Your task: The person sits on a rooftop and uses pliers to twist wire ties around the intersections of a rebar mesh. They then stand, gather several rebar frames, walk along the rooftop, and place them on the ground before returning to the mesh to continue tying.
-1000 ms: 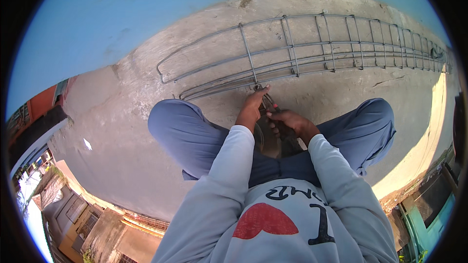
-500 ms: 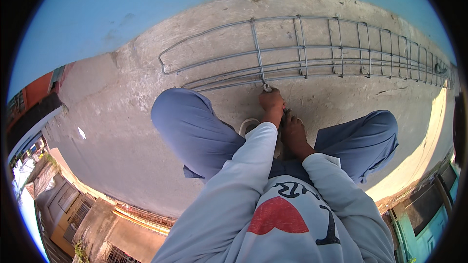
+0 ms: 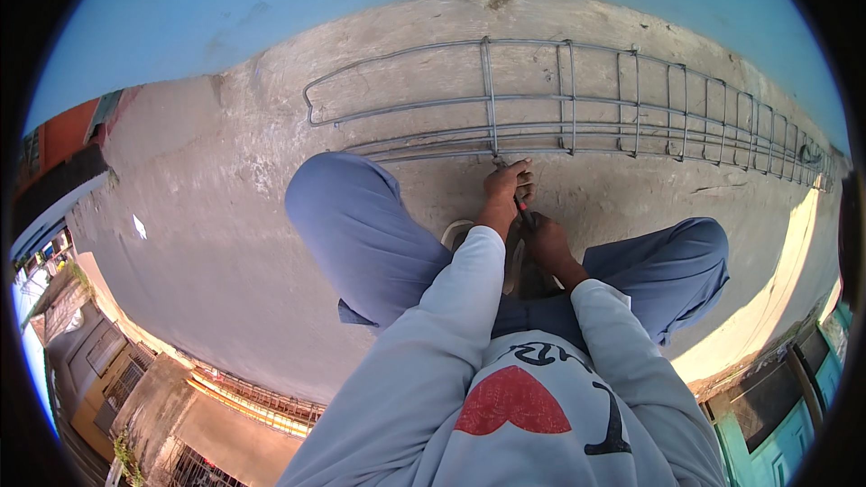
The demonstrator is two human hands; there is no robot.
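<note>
A long cage of grey steel reinforcing bars (image 3: pixel 406 108), tied with cross stirrups, lies across the concrete in front of my knees. My left hand (image 3: pixel 507 182) is just below its nearest bar, by the first full stirrup, with its fingers curled; what they hold is hidden. Closer to my body, my right hand (image 3: pixel 548 242) is closed around a hand tool with a red and black handle (image 3: pixel 523 209). The tool points up toward my left hand, and its working end does not show.
Both bent knees (image 3: pixel 352 225) flank my hands. A low sunlit ledge (image 3: pixel 762 298) runs along the right, with turquoise doors (image 3: pixel 794 437) beyond. Buildings stand lower left. A small white scrap (image 3: pixel 139 226) lies on the concrete at left.
My left hand's fingers have shifted and more of the tool's red handle shows between my hands. The view has tilted slightly, and the cage appears a little farther right.
</note>
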